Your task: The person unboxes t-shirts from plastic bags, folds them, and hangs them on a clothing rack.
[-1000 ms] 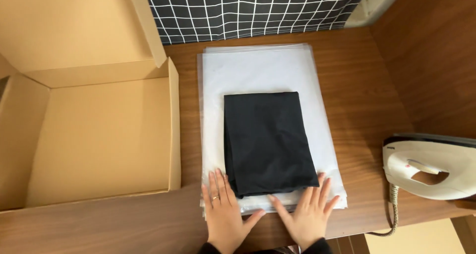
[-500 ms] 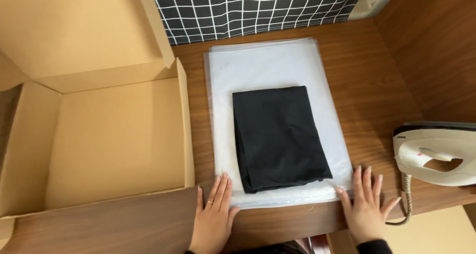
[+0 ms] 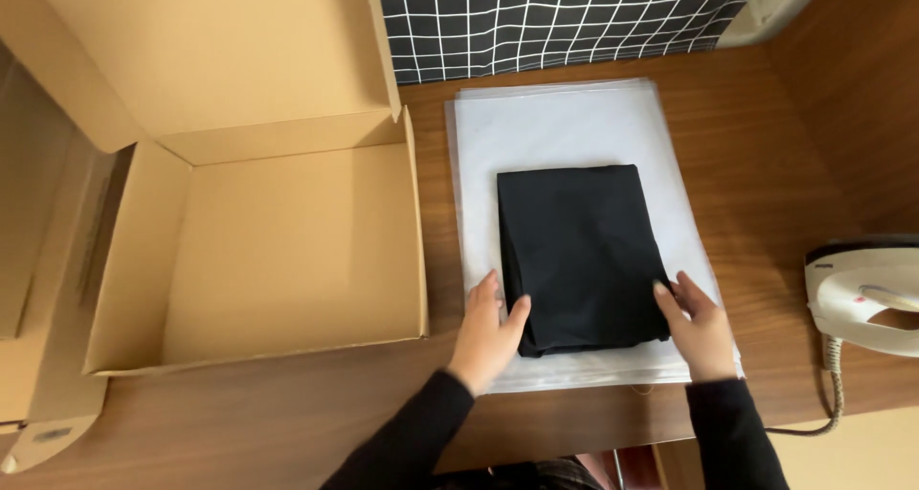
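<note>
Two hands at work, one folded black garment (image 3: 582, 256), one stack of clear plastic bags (image 3: 565, 126), one open cardboard box (image 3: 287, 241), one white iron (image 3: 866, 294).

Left hand (image 3: 488, 332): fingers loosely spread, palm down on the plastic, fingertips touching the garment's near-left corner. Right hand (image 3: 699, 329): fingers together and slightly curled, set against the garment's near-right edge. Neither hand has closed around the cloth; both flank it. Dark sleeves reach to both wrists.

Garment lies flat as a neat rectangle on the near half of the bag stack, long side running away from the person. The stack sits mid-tabletop (image 3: 766, 145), its far edge close to a black-and-white grid cloth (image 3: 555, 16) along the tabletop's far edge, its near edge close to the tabletop's near edge.

Box: just beside the stack's left edge, lid flap standing up at the far side; nothing visible inside it. More cardboard lies further left, partly out of view.

Iron rests at the tabletop's right edge, well apart from the stack, its cord hanging over the near edge.

Open wood shows between the stack and the iron, and in a strip along the near edge in front of the box.
</note>
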